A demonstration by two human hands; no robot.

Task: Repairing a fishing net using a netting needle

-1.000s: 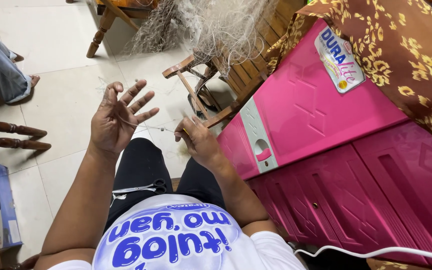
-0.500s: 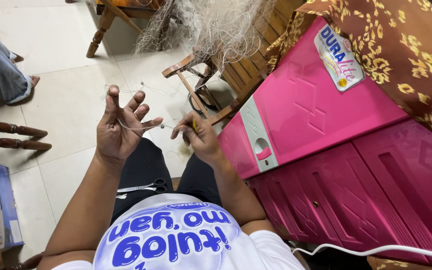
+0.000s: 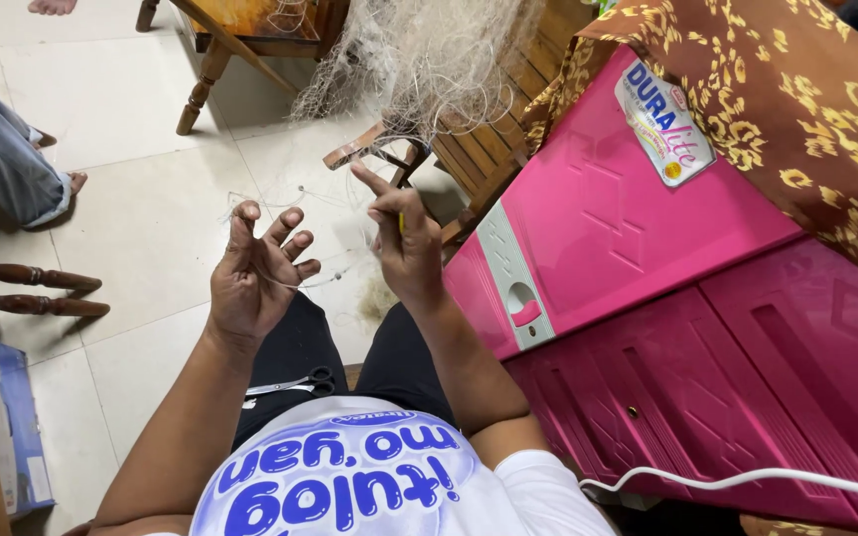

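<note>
My left hand point(image 3: 258, 283) is raised palm-up over my lap, fingers curled and apart, with a thin pale line point(image 3: 335, 281) hooked across them. The line runs right to my right hand point(image 3: 406, 241), which pinches a small yellow-green netting needle point(image 3: 400, 220) with the index finger pointing up. Just beyond the hands, a tangled pale fishing net point(image 3: 429, 60) hangs over a wooden chair point(image 3: 494, 134). A pair of scissors point(image 3: 295, 384) lies on my black-trousered thigh.
A pink plastic cabinet point(image 3: 638, 258) stands close on my right, topped with a brown patterned cloth point(image 3: 796, 99). A white cable point(image 3: 747, 478) crosses its lower front. Another person's jeans-clad leg point(image 3: 2, 159) is at the left, a blue box point(image 3: 12, 437) below it, a wooden table leg point(image 3: 201, 89) ahead.
My left hand's spread fingers have curled in and caught the line. My right hand has lifted up and away towards the net, drawing the line tighter.
</note>
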